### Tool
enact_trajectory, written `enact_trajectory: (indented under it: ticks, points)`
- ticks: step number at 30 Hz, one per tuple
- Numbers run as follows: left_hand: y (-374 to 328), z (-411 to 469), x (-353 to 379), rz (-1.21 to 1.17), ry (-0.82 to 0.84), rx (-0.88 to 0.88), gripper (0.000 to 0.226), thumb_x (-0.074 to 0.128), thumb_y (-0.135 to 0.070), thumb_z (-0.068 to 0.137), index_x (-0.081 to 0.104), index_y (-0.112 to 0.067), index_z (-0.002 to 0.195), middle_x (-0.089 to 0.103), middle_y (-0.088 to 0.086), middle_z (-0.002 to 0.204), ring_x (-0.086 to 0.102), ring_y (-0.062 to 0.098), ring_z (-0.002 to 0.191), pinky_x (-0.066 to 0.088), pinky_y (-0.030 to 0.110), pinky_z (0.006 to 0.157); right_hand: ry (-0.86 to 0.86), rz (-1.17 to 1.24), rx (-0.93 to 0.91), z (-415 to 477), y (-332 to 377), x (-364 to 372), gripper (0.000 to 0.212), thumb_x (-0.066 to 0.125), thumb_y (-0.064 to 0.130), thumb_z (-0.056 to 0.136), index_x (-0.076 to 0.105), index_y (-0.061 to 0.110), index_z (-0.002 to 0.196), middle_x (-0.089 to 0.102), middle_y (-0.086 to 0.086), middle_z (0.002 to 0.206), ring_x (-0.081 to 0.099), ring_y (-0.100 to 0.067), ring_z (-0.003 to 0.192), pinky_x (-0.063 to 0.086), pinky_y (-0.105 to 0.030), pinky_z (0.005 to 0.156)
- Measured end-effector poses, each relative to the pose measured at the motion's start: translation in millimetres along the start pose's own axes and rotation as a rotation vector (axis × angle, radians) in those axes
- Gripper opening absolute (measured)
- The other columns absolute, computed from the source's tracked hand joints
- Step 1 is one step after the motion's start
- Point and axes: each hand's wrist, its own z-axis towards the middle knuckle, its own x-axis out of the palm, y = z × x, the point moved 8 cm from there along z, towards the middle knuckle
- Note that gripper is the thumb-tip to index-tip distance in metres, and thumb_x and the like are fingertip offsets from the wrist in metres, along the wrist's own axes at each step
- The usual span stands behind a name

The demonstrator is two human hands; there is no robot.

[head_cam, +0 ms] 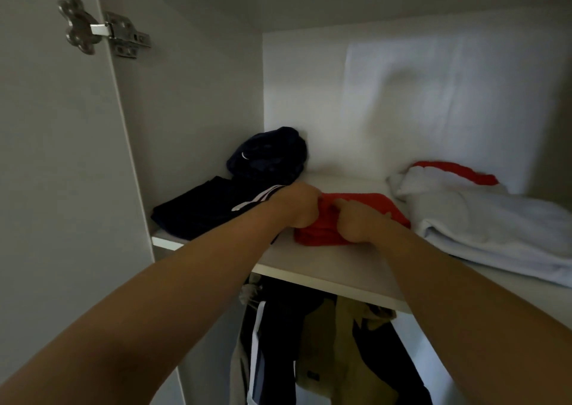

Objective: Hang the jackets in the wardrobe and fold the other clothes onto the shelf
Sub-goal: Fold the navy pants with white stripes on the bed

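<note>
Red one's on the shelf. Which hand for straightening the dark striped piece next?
Left. The left hand grips the red garment right beside the dark striped garment; the right hand grips it on the far side, nearer the white pile.

Dim; back wall brighter w/ soft shadow (edges warped)

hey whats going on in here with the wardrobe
A person is putting clothes away. Their left hand and right hand both grip a red garment on the wardrobe shelf, between navy clothes to its left and a pale garment to its right. Jackets hang below the shelf.
</note>
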Motion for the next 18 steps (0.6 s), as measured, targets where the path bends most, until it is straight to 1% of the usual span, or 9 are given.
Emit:
enact_trajectory:
  ticks: [2,3,5,7,9,10,12,15,18]
  points:
    - [-1.2,0.9,4.4,-0.032,0.018,0.017,0.029,0.045,-0.015,0.098,0.064,-0.01,0.118,0.066,0.013,0.121,0.064,0.029,0.105,0.04,0.028,0.074,-0.033,0.041,-0.059,-0.8,-7.5,-5.4,0.052,0.046,0.014,0.1,0.038,0.017,0.152,0.049,-0.016,0.148,0.049,-0.034,0.132,0.035,-0.047,0.113]
    - [-1.4,0.3,5.4,-0.051,0.017,0.025,0.027,0.047,-0.019,0.099,0.064,-0.011,0.118,0.065,0.013,0.122,0.062,0.029,0.105,0.039,0.028,0.074,-0.055,0.041,-0.073,-0.3,-13.0,-6.1,0.049,0.045,0.013,0.1,0.042,0.019,0.149,0.053,-0.014,0.145,0.051,-0.033,0.13,0.035,-0.046,0.113]
    - [-0.9,-1.3,2.9,-0.09,-0.016,0.03,0.026,0.05,-0.031,0.1,0.062,-0.012,0.113,0.062,0.012,0.119,0.058,0.026,0.099,0.036,0.027,0.074,-0.076,0.038,-0.062,-0.5,-22.6,-5.6,0.045,0.041,0.014,0.099,0.047,0.028,0.142,0.054,-0.006,0.143,0.043,-0.033,0.136,0.024,-0.056,0.116]
    - [0.5,-1.1,-0.2,-0.096,-0.052,0.027,0.024,0.052,-0.039,0.099,0.059,-0.017,0.097,0.062,0.01,0.11,0.053,0.021,0.089,0.034,0.028,0.065,-0.111,0.017,-0.049,-4.0,-27.9,-7.2,0.044,0.039,0.017,0.099,0.048,0.034,0.139,0.05,-0.001,0.147,0.032,-0.034,0.144,0.015,-0.064,0.116]
    - [-1.0,-1.0,1.3,-0.06,-0.057,0.035,0.026,0.052,-0.045,0.098,0.057,-0.02,0.091,0.062,0.007,0.104,0.057,0.022,0.089,0.034,0.027,0.061,-0.218,-0.084,-0.067,-7.4,-29.0,-16.3,0.04,0.042,0.024,0.099,0.051,0.035,0.137,0.051,-0.003,0.147,0.041,-0.034,0.139,0.03,-0.055,0.114]
    - [-3.5,-1.1,3.2,-0.025,-0.055,0.052,0.029,0.052,-0.048,0.097,0.06,-0.02,0.094,0.063,0.007,0.104,0.06,0.025,0.093,0.037,0.027,0.066,-0.275,-0.146,-0.077,-9.3,-27.9,-22.2,0.039,0.045,0.026,0.099,0.054,0.034,0.136,0.053,-0.006,0.143,0.049,-0.033,0.132,0.038,-0.048,0.109]
    - [-8.0,1.0,10.1,0.029,-0.06,0.071,0.047,0.049,-0.059,0.095,0.064,-0.018,0.114,0.066,0.01,0.114,0.062,0.028,0.103,0.046,0.031,0.08,-0.3,-0.155,-0.086,-9.8,-26.9,-29.5,0.04,0.048,0.027,0.099,0.058,0.028,0.137,0.057,-0.009,0.141,0.055,-0.033,0.124,0.044,-0.038,0.102]
    - [-16.9,4.7,22.9,0.015,-0.027,0.061,0.071,0.044,-0.072,0.089,0.05,-0.021,0.138,0.061,0.012,0.133,0.06,0.033,0.117,0.049,0.044,0.1,-0.203,-0.082,-0.092,-10.9,-25.9,-30.6,0.037,0.048,0.024,0.103,0.062,0.012,0.134,0.059,-0.013,0.139,0.057,-0.03,0.123,0.038,-0.025,0.094]
    - [-23.9,6.8,28.0,-0.014,-0.043,0.06,0.075,0.041,-0.074,0.082,0.043,-0.031,0.143,0.047,0.011,0.144,0.052,0.035,0.125,0.045,0.047,0.104,-0.179,-0.09,-0.119,-19.9,-23.4,-28.6,0.035,0.047,0.024,0.104,0.062,0.011,0.133,0.061,-0.014,0.136,0.058,-0.03,0.121,0.038,-0.026,0.094]
